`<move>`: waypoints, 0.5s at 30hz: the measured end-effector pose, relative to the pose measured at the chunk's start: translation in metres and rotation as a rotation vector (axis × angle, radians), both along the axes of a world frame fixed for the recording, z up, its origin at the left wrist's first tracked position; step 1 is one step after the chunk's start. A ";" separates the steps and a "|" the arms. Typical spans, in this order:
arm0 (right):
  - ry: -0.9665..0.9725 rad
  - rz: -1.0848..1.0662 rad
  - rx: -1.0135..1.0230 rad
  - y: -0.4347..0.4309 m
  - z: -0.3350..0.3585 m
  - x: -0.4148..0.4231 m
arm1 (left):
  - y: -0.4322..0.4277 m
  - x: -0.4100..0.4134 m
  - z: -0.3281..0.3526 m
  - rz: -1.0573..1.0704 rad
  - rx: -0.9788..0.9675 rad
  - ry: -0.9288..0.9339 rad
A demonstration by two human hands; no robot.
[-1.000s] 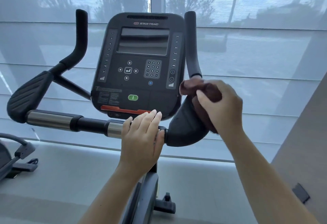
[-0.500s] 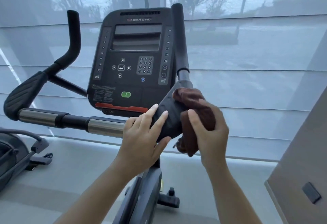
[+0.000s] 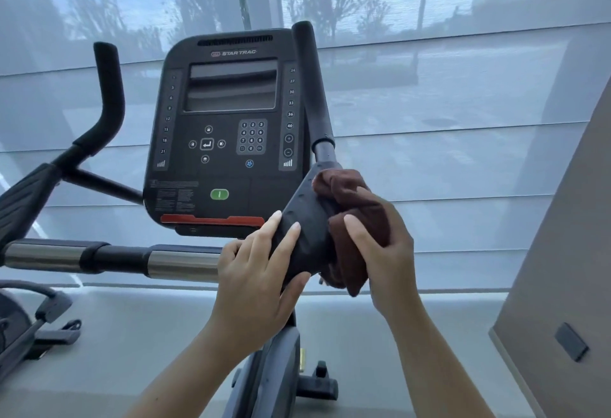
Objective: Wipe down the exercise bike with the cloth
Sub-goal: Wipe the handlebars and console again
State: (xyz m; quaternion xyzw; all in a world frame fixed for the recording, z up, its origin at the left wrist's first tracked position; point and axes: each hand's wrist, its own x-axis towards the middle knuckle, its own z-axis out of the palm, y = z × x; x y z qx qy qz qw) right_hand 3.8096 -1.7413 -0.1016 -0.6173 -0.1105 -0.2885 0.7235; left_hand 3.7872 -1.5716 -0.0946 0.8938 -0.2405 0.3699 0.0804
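Note:
The exercise bike's black console [image 3: 228, 126] faces me, with upright handlebar posts on both sides and a chrome crossbar [image 3: 178, 262] below it. My right hand [image 3: 383, 245] grips a bunched brown cloth [image 3: 350, 206] and presses it against the outer side of the right black elbow pad [image 3: 307, 229]. My left hand [image 3: 258, 272] is wrapped around the crossbar where it meets that pad, fingers lying over the pad's inner edge. The pad's underside is hidden by both hands.
A second machine [image 3: 23, 325] stands on the floor at the lower left. A beige wall [image 3: 562, 269] with a dark wall plate [image 3: 570, 341] closes in on the right. A shaded window runs behind the bike. The bike's frame and foot [image 3: 314, 384] are below my arms.
My right hand has slid the cloth down from the base of the right upright post onto the side of the elbow pad. My left hand has shifted along the bar onto the pad's inner edge.

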 end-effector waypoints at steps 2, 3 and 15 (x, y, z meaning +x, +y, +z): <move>-0.024 -0.028 -0.088 -0.005 0.019 0.015 | 0.001 0.001 -0.001 -0.010 -0.004 -0.003; -0.025 -0.021 -0.166 -0.007 0.032 0.024 | 0.001 0.002 -0.001 -0.014 -0.004 -0.004; -0.042 -0.263 -0.199 0.021 0.012 -0.015 | 0.004 -0.007 0.006 -0.032 0.019 0.097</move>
